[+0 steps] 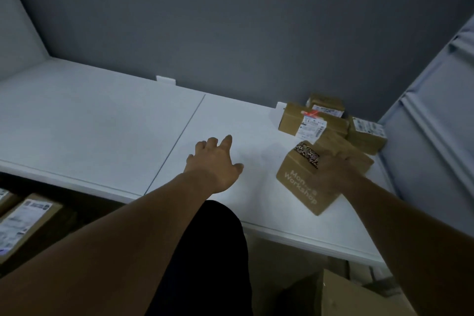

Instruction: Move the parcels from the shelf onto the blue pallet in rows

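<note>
Several brown cardboard parcels lie at the right end of the white shelf [102,121]. The nearest one, a box printed "Workshop" [297,182] with patterned tape, sits near the shelf's front edge. My right hand [331,174] rests on top of this box, fingers spread over it. Behind it lie a parcel with a white label [307,121], another at the back [325,105] and one by the right wall [366,136]. My left hand [218,162] hovers over the bare shelf to the left of the box, fingers straight, holding nothing. The blue pallet is out of view.
A grey wall stands behind the shelf and a pale side panel [436,136] closes its right end. Below the shelf, labelled parcels [23,221] sit at the lower left and a cardboard box [346,292] at the lower right.
</note>
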